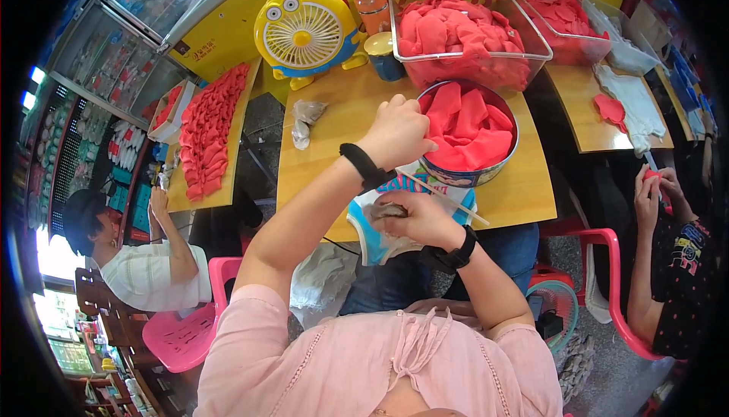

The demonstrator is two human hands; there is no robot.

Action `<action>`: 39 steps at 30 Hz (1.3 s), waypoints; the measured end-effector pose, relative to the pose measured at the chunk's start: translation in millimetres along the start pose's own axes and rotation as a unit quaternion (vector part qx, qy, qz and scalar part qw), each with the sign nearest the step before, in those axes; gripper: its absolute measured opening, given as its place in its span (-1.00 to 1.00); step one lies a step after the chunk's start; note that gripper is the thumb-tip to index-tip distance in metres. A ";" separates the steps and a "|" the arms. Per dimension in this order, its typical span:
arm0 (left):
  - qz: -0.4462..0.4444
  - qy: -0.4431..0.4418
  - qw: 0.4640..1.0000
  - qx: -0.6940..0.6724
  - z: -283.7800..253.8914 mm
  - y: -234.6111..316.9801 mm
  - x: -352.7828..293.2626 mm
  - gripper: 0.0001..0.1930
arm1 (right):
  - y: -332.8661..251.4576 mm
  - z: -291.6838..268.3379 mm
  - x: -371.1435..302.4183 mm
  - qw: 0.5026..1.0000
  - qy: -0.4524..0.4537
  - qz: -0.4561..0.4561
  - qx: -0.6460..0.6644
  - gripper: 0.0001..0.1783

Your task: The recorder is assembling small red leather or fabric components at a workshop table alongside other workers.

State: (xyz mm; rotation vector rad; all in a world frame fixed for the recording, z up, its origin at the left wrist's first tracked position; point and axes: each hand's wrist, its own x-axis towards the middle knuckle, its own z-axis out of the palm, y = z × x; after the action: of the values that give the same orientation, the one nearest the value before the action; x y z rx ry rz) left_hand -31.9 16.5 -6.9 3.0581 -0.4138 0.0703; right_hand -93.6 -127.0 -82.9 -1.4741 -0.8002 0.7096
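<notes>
Right fingers [404, 201] partly hide a grey wad [388, 210] (kind unclear).

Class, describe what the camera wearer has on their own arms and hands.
The left sleeve and right sleeve are short and pale pink. The left wristband and right wristband are black. The left hand and right hand wear no gloves.

My table [524, 197]: tin [456, 177] at right, cloth pieces [467, 125] inside. Plastic bin [474, 57] behind tin, more cloth [463, 26] in it. Cup [386, 60] left of bin, jar [371, 10] behind cup. Fan [302, 37] farther left; plastic bag [305, 117] before fan.
</notes>
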 end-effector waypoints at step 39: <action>-0.244 0.118 0.620 -0.737 28.0 -11.7 -118.2 -0.80 | 13.4 2.9 8.3 0.964 0.143 -0.106 0.200 -0.70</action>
State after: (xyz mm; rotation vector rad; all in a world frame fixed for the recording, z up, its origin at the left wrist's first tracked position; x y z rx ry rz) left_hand -141.5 57.3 -41.6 1.3541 0.3138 0.0550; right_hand -90.4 -118.6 -96.2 -1.0731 -0.5422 0.4506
